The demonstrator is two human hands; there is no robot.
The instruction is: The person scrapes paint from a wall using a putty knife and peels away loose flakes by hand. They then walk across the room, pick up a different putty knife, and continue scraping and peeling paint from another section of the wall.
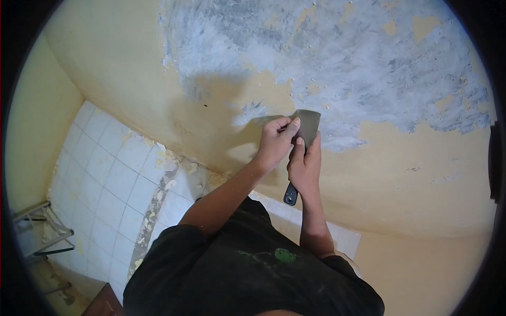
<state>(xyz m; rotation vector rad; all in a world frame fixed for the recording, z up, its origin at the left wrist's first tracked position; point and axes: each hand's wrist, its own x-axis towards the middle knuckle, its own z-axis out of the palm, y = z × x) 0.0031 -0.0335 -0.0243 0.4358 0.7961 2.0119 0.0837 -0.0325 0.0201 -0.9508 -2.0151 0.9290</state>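
Note:
A putty knife (309,120) with a wide grey blade and a dark handle is held up in front of the wall, blade toward the top of the view. My right hand (305,167) is closed round it where the blade narrows, and the handle's end pokes out below the palm. With thumb and fingers pinched, my left hand (275,141) grips the blade's left edge. Behind the blade is the wall's scraped patch (237,45), whitish grey with bits of yellow paint left on it.
Yellow paint (400,168) covers the lower wall. White floor tiles (116,184) lie at the left, with a rough broken strip (153,205) and paint flakes along them. A metal-framed stand (50,231) is at the far left. A dark object (494,160) sits at the right edge.

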